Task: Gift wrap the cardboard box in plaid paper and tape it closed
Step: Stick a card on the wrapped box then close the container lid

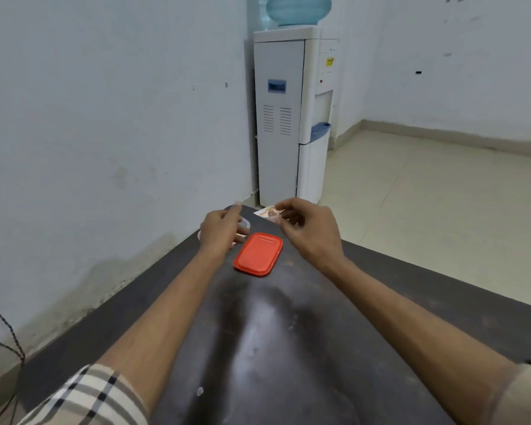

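Reaching out over the dark table [288, 348], the left hand [219, 233] rests loosely open on a clear tub [245, 223]; red lid [258, 254] beside; right hand [310, 231] pinches a printed paper scrap [265, 212]. No box or plaid paper visible: seemingly still preparation, fetching them next.

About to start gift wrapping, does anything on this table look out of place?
Yes: no cardboard box or plaid paper shows. The dark table holds a red lid lying off its clear container under the left hand.
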